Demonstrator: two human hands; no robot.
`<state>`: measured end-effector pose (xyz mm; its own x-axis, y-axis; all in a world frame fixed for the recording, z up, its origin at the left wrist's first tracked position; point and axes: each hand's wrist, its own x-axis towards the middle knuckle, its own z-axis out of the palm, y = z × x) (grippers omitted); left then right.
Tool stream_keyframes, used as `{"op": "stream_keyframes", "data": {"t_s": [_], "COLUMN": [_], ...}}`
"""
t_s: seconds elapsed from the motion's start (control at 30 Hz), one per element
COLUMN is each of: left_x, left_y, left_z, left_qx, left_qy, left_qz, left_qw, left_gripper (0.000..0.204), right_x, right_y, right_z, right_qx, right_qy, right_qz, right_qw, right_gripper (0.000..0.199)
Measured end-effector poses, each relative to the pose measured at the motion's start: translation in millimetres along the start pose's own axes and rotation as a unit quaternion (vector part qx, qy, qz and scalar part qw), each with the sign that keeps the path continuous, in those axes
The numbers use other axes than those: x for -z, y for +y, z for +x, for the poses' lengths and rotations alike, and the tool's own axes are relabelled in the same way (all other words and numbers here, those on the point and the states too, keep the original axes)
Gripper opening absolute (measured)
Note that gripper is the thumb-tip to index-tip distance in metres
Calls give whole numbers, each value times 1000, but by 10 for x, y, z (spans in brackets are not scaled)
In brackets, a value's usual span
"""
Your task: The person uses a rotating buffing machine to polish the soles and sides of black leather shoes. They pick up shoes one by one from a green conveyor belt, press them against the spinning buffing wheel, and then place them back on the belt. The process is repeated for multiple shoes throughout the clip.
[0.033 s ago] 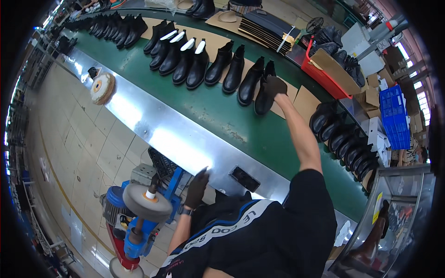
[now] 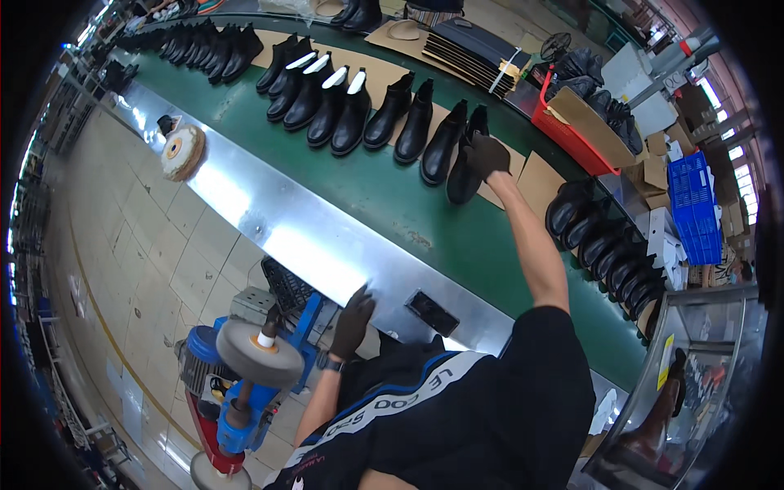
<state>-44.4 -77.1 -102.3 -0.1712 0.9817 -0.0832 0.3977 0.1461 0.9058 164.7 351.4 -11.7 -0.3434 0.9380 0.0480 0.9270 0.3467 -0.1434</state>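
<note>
A row of black ankle boots (image 2: 351, 122) stands along the green bench top, some with white paper in their shafts. At the row's right end, my right hand (image 2: 488, 157), in a dark glove, has its fingers curled against the upper of the last black ankle boot (image 2: 463, 178). That boot stands on the bench, and my hand covers part of its shaft. My left hand (image 2: 353, 325), also gloved, is low by the metal edge strip (image 2: 306, 253). Its fingers are stretched out and hold nothing. A black phone-like slab (image 2: 431, 313) lies on the strip to its right.
Left of my left hand stands a blue polishing machine with a grey wheel (image 2: 260, 353). A fluffy buffing wheel (image 2: 182, 153) sits at the bench edge. More black boots (image 2: 608, 249) line the right side. Behind are a red crate (image 2: 563, 135) and a blue crate (image 2: 694, 208).
My left hand has risen slightly toward the metal strip. My right hand has shifted a little to the right and stays at the same boot.
</note>
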Motion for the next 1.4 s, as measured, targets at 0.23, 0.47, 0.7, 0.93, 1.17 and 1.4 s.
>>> {"op": "stream_keyframes", "data": {"t_s": [0.23, 0.47, 0.7, 0.93, 1.17, 1.4], "left_x": [141, 1147, 1085, 311, 492, 657], "left_y": [1060, 1589, 914, -518, -713, -1400], "left_z": [466, -189, -649, -1801, -2255, -1850], "left_qx": [-255, -296, 26, 122, 224, 291], "left_qy": [144, 317, 171, 199, 327, 324], "left_qz": [-289, -454, -773, -830, -511, -739], "left_qw": [911, 778, 610, 507, 763, 514], "left_gripper": [115, 77, 47, 62, 59, 62], "right_x": [1594, 1818, 1166, 232, -696, -1376], "right_y": [-1244, -2168, -1677, -1934, -1944, -2706], "right_z": [-1893, -3094, -3903, -4695, -5187, -4997], "right_qx": [-6, 100, -21, -249, -73, -115], "right_qy": [171, 201, -107, -493, -515, -446], "right_qz": [388, 474, 684, 678, 542, 600], "right_qw": [906, 851, 721, 485, 660, 654], "right_gripper": [23, 35, 81, 70, 36, 20]}}
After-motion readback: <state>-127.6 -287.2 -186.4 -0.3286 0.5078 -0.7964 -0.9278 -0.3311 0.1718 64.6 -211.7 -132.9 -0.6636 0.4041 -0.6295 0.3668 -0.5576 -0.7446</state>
